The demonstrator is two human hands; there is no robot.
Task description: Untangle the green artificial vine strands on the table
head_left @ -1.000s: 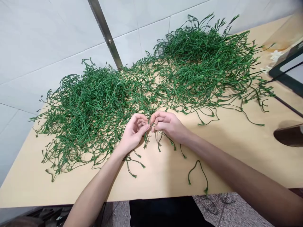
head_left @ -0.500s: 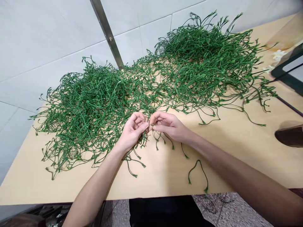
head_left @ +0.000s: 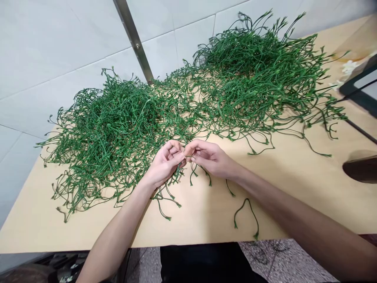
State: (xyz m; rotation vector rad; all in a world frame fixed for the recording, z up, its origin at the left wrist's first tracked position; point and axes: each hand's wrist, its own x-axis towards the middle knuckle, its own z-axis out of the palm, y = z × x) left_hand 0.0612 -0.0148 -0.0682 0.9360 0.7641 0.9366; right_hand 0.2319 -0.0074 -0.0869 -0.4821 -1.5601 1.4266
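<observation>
My left hand (head_left: 165, 164) and my right hand (head_left: 208, 157) meet fingertip to fingertip above the light wooden table (head_left: 282, 192), pinching thin green plastic stems (head_left: 193, 173) that dangle below them. Just behind the hands lies a big tangled heap of the same green stems (head_left: 118, 125) on the left. A second heap (head_left: 259, 74) lies at the back right. One loose curved stem (head_left: 246, 215) rests near the table's front edge, below my right forearm.
A white tiled wall with a slanted metal bar (head_left: 134, 39) stands behind the table. At the right edge are a dark framed object (head_left: 361, 88), small white flower pieces (head_left: 347, 68) and a dark oval shape (head_left: 361, 169). Speckled floor (head_left: 279, 263) shows below the front edge.
Both hands have stayed together and shifted slightly, fingers working the stems between them. The view has tilted a little.
</observation>
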